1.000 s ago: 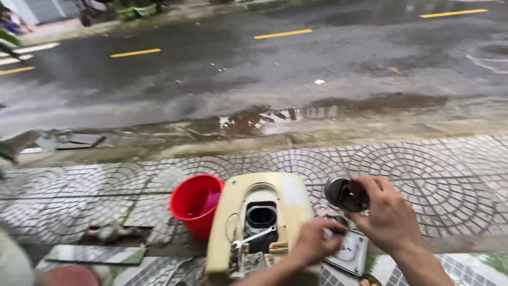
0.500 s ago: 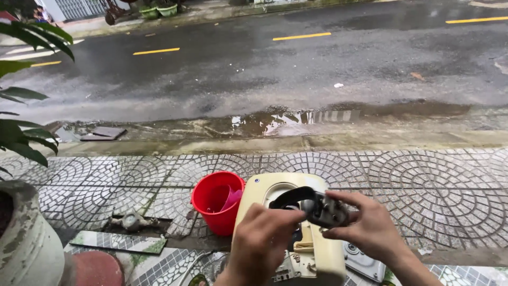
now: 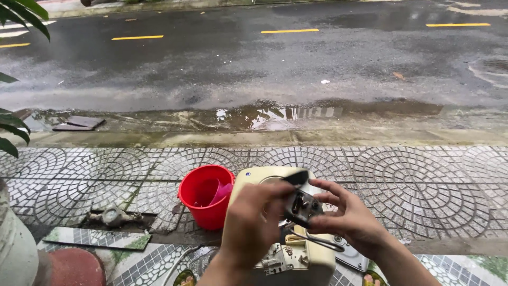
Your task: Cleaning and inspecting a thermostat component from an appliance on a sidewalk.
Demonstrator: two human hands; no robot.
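left hand (image 3: 253, 222) curled, back to the camera, fingers closed on the near side of a small dark metal part (image 3: 301, 204). right hand (image 3: 349, 220) gripping the same part from the other side, thumb and fingertips pinched around it. part held between both hands, up in front of a cream plastic casing (image 3: 296, 254), just above its top edge. thin dark wire (image 3: 317, 241) looping from under the part down past the right palm. small white fittings showing on the casing's lower front. red bucket (image 3: 203, 196) just left of the casing, standing on the patterned paving (image 3: 423, 180), with a pink cup (image 3: 221, 191) tilted inside. grey metal fitting (image 3: 112, 215) lying on the paving further left, well apart from the hands. strip of patterned tile (image 3: 95, 238) below it. pale round pot (image 3: 16, 254) and green leaves (image 3: 16, 21) at the left edge. wet road (image 3: 254, 63) with yellow dashes beyond the kerb, puddle (image 3: 275, 114) along the gutter.
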